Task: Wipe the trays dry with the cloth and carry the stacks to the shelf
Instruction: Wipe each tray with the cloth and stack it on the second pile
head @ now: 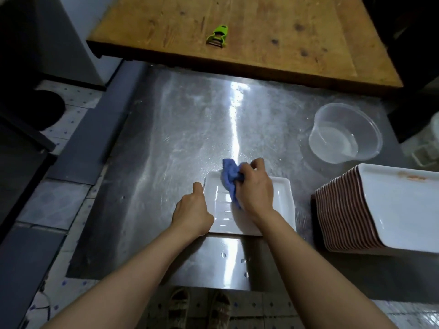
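A white rectangular tray [282,198] lies flat on the steel table [180,129] near its front edge. My right hand [255,188] grips a bunched blue cloth [230,176] and presses it onto the tray's far left part. My left hand [192,210] holds the tray's left rim, thumb along the edge. To the right stands a tall stack of trays [384,210], white inside with brown rims, tilted toward me.
A clear plastic tub [344,134] sits at the table's right, behind the stack. A wooden counter [237,32] beyond the table carries a green peeler [218,35]. Water drops dot the steel surface. Tiled floor and my sandalled feet [199,307] show below.
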`<state>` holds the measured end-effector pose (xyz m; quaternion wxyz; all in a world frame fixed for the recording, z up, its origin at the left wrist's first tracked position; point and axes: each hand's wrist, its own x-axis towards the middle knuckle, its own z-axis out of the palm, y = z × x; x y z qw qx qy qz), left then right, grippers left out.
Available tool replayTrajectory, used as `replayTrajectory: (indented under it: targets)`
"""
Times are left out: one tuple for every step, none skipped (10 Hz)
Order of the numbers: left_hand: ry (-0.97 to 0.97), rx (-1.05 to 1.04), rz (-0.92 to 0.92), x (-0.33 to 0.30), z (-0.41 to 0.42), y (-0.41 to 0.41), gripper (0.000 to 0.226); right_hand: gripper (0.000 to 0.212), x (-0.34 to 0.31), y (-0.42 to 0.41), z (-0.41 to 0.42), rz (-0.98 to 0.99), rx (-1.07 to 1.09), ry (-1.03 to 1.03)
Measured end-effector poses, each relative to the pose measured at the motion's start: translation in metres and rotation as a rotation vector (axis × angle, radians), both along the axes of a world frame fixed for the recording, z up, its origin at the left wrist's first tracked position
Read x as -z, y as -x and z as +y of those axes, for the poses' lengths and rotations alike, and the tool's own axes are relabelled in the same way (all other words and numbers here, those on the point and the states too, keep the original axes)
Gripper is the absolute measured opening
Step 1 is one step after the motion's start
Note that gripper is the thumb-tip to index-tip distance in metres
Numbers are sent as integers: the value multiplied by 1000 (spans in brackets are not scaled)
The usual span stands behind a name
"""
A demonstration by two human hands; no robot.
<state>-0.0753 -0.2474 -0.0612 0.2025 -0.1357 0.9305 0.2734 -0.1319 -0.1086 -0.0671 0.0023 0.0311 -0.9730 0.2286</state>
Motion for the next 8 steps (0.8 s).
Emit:
replayTrajectory:
  targets:
    - [-34,-23,-2,0,0,2,33,17,-1,-2,39,12,142,-42]
    - [-33,-33,6,-1,3,2,34,16,-2,-2,57,11,158,-63]
    - [-35,-60,12,-1,5,1,36,16,-1,-10,64,-6,49,-90]
    - [-39,-78,19,1,5,0,34,20,-3,-32,73,-76,-15,-76]
    - [-51,-85,20,4,4,0,34,21,-7,-61,83,-158,-76,-203]
    - [-77,-109,26,6,3,-1,30,23,-7,-79,74,-184,-97,-197]
    - [-139,-117,21,8,-1,-3,26,28,-2,-83,53,-241,-105,-125]
    - [-199,-111,19,11,-5,-6,22,29,-1,-84,19,-202,-155,-54]
